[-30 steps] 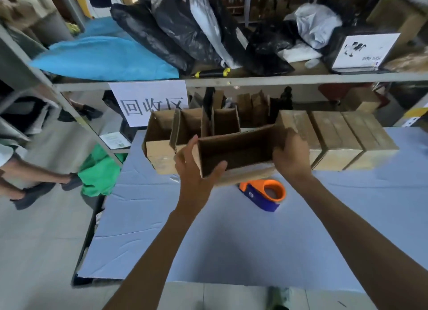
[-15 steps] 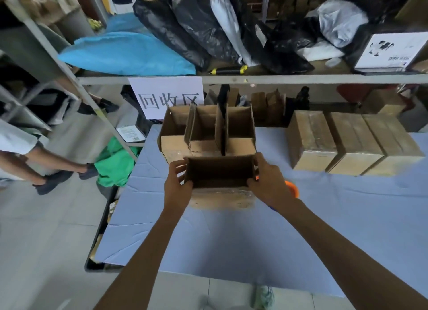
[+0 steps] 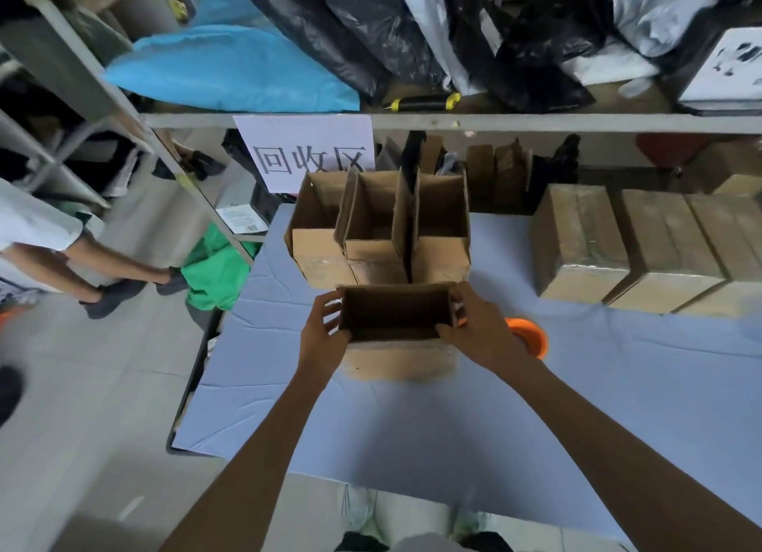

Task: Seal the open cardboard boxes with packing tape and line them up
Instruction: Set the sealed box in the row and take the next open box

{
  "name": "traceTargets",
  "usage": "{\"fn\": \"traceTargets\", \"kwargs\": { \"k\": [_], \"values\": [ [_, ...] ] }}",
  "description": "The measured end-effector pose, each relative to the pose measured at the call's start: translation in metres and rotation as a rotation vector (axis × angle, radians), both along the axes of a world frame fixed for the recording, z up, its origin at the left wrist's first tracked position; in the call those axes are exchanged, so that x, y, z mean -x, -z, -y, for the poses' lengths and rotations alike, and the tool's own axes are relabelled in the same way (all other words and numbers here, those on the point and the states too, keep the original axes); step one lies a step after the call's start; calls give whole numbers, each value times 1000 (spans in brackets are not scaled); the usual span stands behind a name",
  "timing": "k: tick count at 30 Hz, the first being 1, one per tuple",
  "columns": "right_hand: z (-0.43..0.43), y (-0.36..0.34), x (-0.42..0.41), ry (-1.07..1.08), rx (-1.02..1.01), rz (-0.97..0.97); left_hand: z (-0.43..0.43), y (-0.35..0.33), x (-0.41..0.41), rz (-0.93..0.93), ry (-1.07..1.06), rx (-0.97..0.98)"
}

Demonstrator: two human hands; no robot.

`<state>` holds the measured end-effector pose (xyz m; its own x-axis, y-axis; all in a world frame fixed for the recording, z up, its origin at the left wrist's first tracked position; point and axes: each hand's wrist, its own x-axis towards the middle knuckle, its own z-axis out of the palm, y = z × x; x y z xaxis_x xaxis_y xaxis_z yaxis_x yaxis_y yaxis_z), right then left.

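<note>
- Holding an open box (image 3: 393,310) between your two hands, you have it on the blue table (image 3: 412,419), its open top facing up.
- Your left hand (image 3: 323,337) grips the box's left end: fingers curl round the left wall, the thumb lies at the near corner.
- Your right hand (image 3: 480,330) grips the right end: the thumb presses the near rim, the fingers wrap the right wall.
- Just behind this box, three more open boxes (image 3: 381,229) stand side by side with flaps upright; the view does not show whether the held box touches them.
- To your right, three sealed boxes (image 3: 643,242) sit in a row, touching one another, glossy tape on their tops.
- An orange tape dispenser (image 3: 530,337) lies on the table just beyond your right hand, mostly hidden by it.
- A white sign (image 3: 307,151) with printed characters hangs from the shelf (image 3: 536,122) behind the open boxes.
- On that shelf lie black bags (image 3: 350,35) and a blue one (image 3: 231,70).
- At the left, another person's legs (image 3: 103,271) stand on the floor beside a green bundle (image 3: 216,271).
</note>
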<state>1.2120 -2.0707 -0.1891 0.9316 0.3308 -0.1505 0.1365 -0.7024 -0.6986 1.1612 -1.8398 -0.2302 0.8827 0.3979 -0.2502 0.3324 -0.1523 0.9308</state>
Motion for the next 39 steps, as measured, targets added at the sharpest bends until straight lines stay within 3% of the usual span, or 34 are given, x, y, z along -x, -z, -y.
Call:
{"fn": "traceTargets", "kwargs": {
  "k": [8, 11, 13, 18, 24, 28, 33, 37, 39],
  "values": [
    [-1, 24, -6, 135, -27, -24, -6, 12, -6, 125, 84, 77],
    [-2, 27, 1, 87, -185, -25, -7, 13, -4, 148, 87, 147],
    [-1, 33, 6, 29, -137, -24, -8, 13, -3, 172, 102, 173],
    [8, 40, 10, 12, -91, 17, -15, 22, 7, 269, 288, -140],
    [-5, 50, 4, 315, -77, 15, -8, 21, -3, 136, 110, -175],
    [-14, 41, -1, 186, 117, 186, -3, 19, -6, 188, 109, -27],
    [-8, 37, -5, -35, 201, 301, -10, 25, -8, 187, 183, -309],
    [-6, 42, -2, -141, 244, 498, -11, 27, -6, 145, 159, -234],
    [-7, 44, -3, -104, 252, 388, -11, 27, -9, 97, 118, -178]
  ]
}}
